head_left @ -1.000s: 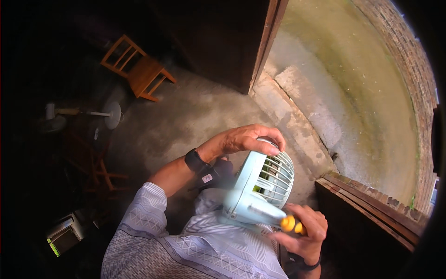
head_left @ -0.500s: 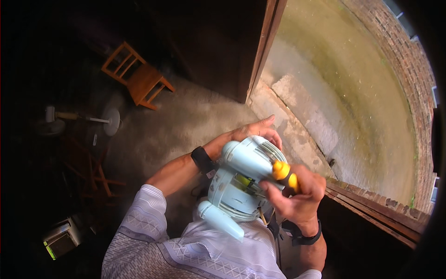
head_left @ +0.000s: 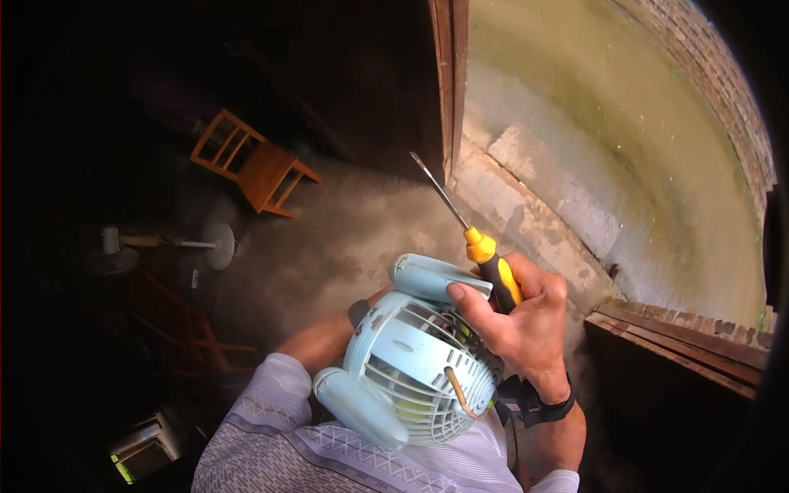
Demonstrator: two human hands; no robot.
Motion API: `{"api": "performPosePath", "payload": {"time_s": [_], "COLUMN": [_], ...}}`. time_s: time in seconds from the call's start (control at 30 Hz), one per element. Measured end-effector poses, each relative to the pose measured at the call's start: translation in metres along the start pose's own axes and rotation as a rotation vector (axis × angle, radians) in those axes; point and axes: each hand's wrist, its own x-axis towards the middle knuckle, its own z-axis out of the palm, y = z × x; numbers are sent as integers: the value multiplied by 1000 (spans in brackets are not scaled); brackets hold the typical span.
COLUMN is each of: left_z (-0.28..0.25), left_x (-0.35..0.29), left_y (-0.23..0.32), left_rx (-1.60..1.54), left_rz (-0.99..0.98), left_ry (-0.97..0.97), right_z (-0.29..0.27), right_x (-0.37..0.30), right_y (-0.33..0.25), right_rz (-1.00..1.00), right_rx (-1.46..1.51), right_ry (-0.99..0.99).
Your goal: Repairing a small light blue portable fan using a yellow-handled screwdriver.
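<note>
A small pale-blue fan [head_left: 403,349] is tilted against my body, its slatted round cage facing up and to the right. A rounded blue arm sticks out at each end, and a short brown cord [head_left: 459,393] comes out of the cage. My right hand [head_left: 530,329] is closed around the black-and-yellow handle of a screwdriver [head_left: 508,283]. Its metal shaft points up and left, away from the fan. The right thumb rests by the fan's upper arm. My left forearm [head_left: 320,338] passes behind the fan, which hides the left hand and its fingers.
Ahead on the left, a wooden chair [head_left: 267,172] stands on the concrete floor [head_left: 345,222]. A white pedestal fan [head_left: 218,245] is farther left. A dark door edge [head_left: 452,82] and a stone doorstep [head_left: 526,205] border a paved yard on the right.
The blue fan has turned, bringing more of its cage and cord into view. The screwdriver has swung so its shaft now shows. My left hand has gone out of sight behind the fan.
</note>
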Motion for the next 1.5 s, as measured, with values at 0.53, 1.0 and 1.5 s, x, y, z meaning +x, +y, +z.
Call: {"api": "performPosePath", "payload": {"time_s": [0.53, 1.0, 1.5], "left_z": [37, 42, 70], "left_x": [-39, -22, -8], "left_y": [29, 39, 62], "left_rx": [850, 1056, 1186], "left_rz": [349, 200, 125], "left_ry": [-25, -38, -104], "right_z": [-53, -140, -153], "right_x": [-61, -127, -108], "right_y": [35, 34, 40], "right_rz": [63, -174, -282], "right_rx": [28, -177, -312], "right_ry": [77, -54, -135]}}
